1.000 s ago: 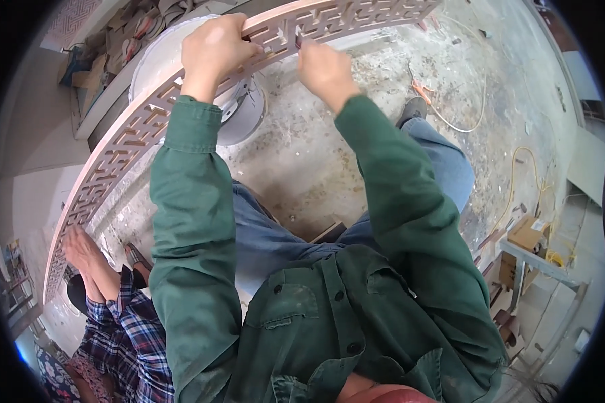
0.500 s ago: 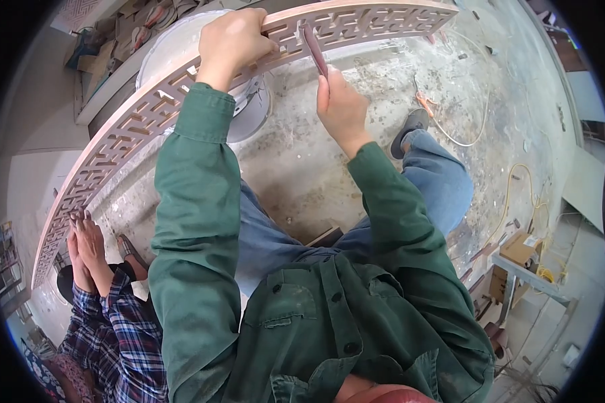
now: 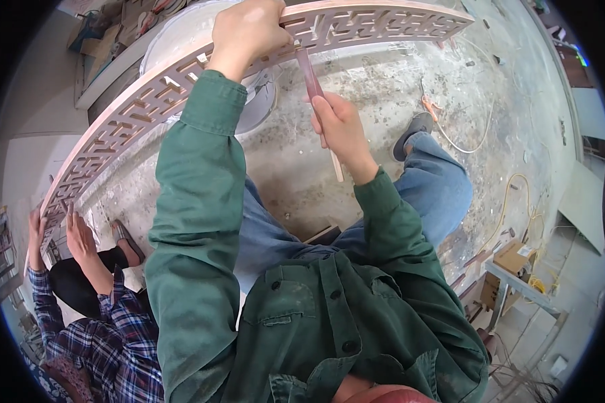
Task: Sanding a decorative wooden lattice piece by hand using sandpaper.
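A long wooden lattice panel [image 3: 363, 8] with a cut-out fret pattern stretches across the far side and bends down to the left. Its top edge is gripped by my left hand [image 3: 249, 32], fingers curled over it. My right hand [image 3: 344, 127] is closed around a sanding stick [image 3: 310, 75], a flat wooden strip wrapped in dark red abrasive. The stick's upper end meets the panel's lower part beside my left fingers; its bare wooden end pokes out below my fist.
At the left, a co-worker in a plaid shirt has a hand [image 3: 81, 238] by the panel's other end. A round white container [image 3: 257, 107] stands beneath the panel. An orange-handled tool with a hose [image 3: 431, 107] lies near my shoe. Cardboard boxes [image 3: 514, 258] sit at the right.
My right hand has drawn the sanding stick down and slightly left. My left hand and the panel have shifted a little right in view. The co-worker's hands have separated.
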Demonstrator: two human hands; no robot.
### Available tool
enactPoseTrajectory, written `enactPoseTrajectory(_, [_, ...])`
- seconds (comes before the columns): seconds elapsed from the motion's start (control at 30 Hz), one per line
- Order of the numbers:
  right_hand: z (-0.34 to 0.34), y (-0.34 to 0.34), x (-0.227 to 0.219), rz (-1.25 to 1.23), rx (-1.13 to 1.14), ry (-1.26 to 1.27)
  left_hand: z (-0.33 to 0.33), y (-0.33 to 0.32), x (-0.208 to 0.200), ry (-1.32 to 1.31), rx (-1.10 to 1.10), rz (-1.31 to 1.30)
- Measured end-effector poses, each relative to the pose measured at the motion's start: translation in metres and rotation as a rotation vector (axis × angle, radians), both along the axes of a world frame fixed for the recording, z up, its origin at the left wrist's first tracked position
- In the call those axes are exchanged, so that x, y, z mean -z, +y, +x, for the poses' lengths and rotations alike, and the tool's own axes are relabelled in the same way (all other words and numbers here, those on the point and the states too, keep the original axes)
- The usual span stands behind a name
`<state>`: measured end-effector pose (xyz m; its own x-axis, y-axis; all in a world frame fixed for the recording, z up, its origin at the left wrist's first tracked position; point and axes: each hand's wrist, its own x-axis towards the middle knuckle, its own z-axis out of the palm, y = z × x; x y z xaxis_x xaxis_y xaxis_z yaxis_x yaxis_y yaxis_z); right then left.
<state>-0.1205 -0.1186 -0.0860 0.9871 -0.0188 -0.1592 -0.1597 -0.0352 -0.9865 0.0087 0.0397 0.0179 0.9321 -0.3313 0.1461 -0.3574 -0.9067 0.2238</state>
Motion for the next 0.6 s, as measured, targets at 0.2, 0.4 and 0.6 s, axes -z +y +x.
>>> enactPoseTrajectory(0.2, [0.020,0.000,0.006,0.199,-0.045,0.150,0.001,0.001,-0.005,0.180,0.002,-0.087])
enactPoseTrajectory(0.4, [0.042,0.004,-0.002,0.129,-0.074,0.158,-0.001,0.004,-0.006,0.162,-0.018,-0.031])
enactPoseTrajectory(0.6, [0.082,0.015,0.006,0.116,-0.084,0.145,-0.001,0.002,-0.005,0.176,-0.053,-0.018])
